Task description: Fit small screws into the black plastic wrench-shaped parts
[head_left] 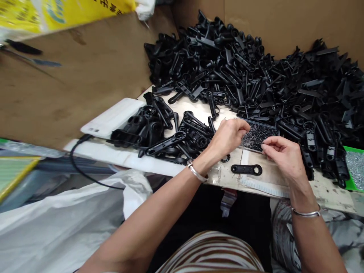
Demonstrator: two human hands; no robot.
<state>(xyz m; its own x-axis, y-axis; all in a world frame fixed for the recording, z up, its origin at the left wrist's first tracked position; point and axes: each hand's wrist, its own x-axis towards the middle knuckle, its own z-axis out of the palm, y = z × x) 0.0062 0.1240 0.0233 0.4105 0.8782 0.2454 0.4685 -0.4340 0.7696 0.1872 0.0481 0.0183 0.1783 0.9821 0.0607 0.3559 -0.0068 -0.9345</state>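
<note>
My left hand (229,136) is at the left side of a shallow tray (257,135) full of tiny dark pieces, its fingers pinched together. At the tray's right front corner, my right hand (284,155) also has thumb and fingertips pressed together. Whatever either hand holds is too small or too hidden to name. One black plastic arm-shaped part (246,169) with a toothed ring at its right end lies flat on the table between my wrists. A small black ring-shaped piece (226,158) shows partly beside my left wrist.
A large heap of black plastic parts (227,64) covers the back and right. More black parts (170,142) lie left of my left hand, near a white flat box (112,117) with a black cable (74,167). A green tray (354,170) stands far right. Cardboard walls (85,83) enclose the table.
</note>
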